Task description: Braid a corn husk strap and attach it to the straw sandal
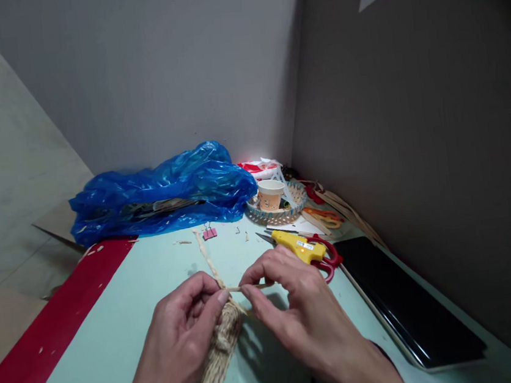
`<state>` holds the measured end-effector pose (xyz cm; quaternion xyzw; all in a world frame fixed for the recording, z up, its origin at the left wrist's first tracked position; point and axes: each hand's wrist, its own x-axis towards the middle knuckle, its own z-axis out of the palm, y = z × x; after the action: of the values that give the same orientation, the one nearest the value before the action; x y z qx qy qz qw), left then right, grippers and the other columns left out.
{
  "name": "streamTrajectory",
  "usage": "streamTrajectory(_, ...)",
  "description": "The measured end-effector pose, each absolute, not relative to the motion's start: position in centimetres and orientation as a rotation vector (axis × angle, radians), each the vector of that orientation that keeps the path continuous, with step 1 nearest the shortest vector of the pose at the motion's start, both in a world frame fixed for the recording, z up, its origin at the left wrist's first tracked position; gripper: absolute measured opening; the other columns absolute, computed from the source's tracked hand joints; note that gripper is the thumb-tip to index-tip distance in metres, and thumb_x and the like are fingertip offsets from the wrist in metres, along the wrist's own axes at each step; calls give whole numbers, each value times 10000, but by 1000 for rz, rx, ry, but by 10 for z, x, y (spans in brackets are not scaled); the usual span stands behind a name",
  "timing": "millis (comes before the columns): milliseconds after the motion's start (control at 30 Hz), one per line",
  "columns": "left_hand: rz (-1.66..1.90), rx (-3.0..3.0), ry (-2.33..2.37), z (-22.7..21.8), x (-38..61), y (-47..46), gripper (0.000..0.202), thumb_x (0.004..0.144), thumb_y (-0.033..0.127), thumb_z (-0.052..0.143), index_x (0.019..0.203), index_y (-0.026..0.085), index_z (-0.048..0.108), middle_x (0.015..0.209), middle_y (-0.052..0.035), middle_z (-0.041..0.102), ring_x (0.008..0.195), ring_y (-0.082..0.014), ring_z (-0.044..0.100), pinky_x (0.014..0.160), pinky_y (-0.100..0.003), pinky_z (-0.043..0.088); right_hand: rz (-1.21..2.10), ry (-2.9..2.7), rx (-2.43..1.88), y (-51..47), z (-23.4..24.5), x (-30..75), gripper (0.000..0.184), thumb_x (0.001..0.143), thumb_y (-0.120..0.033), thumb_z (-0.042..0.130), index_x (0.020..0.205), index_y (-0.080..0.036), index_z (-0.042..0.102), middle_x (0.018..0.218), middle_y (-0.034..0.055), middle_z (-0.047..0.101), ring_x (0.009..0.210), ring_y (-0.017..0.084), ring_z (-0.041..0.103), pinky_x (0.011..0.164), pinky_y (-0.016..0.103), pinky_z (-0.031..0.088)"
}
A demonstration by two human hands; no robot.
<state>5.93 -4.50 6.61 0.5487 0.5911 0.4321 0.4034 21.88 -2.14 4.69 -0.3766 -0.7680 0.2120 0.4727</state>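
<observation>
A woven straw bundle lies on the pale green table, running from the near edge up between my hands. A thin braided strand rises from its top toward the back. My left hand is closed, pinching the upper end of the bundle with thumb and forefinger. My right hand is closed too, pinching a thin straw strip that runs level between the two hands.
A yellow glue gun and red-handled scissors lie just behind my right hand. A dark tablet lies at the right. Farther back: a blue plastic bag, a paper cup in a small woven basket, a pink binder clip, wooden strips.
</observation>
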Motion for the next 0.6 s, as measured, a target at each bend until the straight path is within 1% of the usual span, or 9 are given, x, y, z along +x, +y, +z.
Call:
streamTrajectory(67, 1094, 1350, 1503, 63, 60, -46, 291, 784, 418, 671, 647, 187, 561, 579, 48, 476, 556, -116, 405, 495, -195, 338, 322, -1892, -870, -25, 41, 214, 104, 870, -105, 596, 777, -145, 619, 744, 25, 614, 726, 172, 526, 764, 365, 372)
streamTrajectory(133, 1107, 1230, 1448, 58, 60, -47, 300, 776, 430, 689, 663, 186, 555, 573, 57, 457, 537, -105, 381, 482, -192, 323, 74, -1931, -770, -28, 36, 211, 141, 871, -95, 571, 744, -128, 623, 697, 48, 603, 683, 181, 480, 690, 362, 361)
streamTrajectory(233, 1124, 975, 1307, 51, 60, -49, 312, 789, 440, 691, 683, 196, 528, 537, 85, 394, 476, -75, 296, 439, -177, 243, -163, -1987, -632, -30, 30, 208, 195, 856, -69, 529, 690, -126, 615, 625, 59, 571, 619, 181, 416, 602, 347, 324)
streamTrajectory(333, 1106, 855, 1202, 46, 60, -48, 303, 815, 407, 685, 681, 198, 512, 510, 87, 408, 445, -61, 268, 424, -178, 198, -210, -2013, -604, -28, 27, 207, 195, 853, -61, 499, 723, -124, 631, 623, 61, 560, 613, 187, 407, 588, 347, 319)
streamTrajectory(433, 1084, 828, 1127, 46, 59, -46, 324, 813, 403, 698, 667, 191, 500, 538, 70, 446, 469, -63, 298, 441, -177, 222, -204, -2029, -622, -27, 26, 208, 229, 889, -81, 468, 746, -130, 641, 619, 53, 547, 611, 190, 408, 583, 347, 316)
streamTrajectory(500, 1075, 807, 1113, 47, 60, -45, 346, 782, 395, 733, 651, 187, 489, 539, 77, 416, 479, -61, 282, 444, -175, 222, -219, -2043, -602, -28, 25, 208, 286, 911, -82, 427, 722, -136, 635, 624, 59, 556, 617, 194, 414, 587, 354, 321)
streamTrajectory(600, 1104, 765, 1137, 50, 63, -47, 370, 743, 392, 769, 639, 184, 481, 545, 81, 395, 491, -61, 275, 446, -169, 228, -279, -2087, -544, -31, 27, 210, 320, 905, -68, 419, 668, -135, 624, 643, 77, 593, 625, 194, 421, 599, 364, 324)
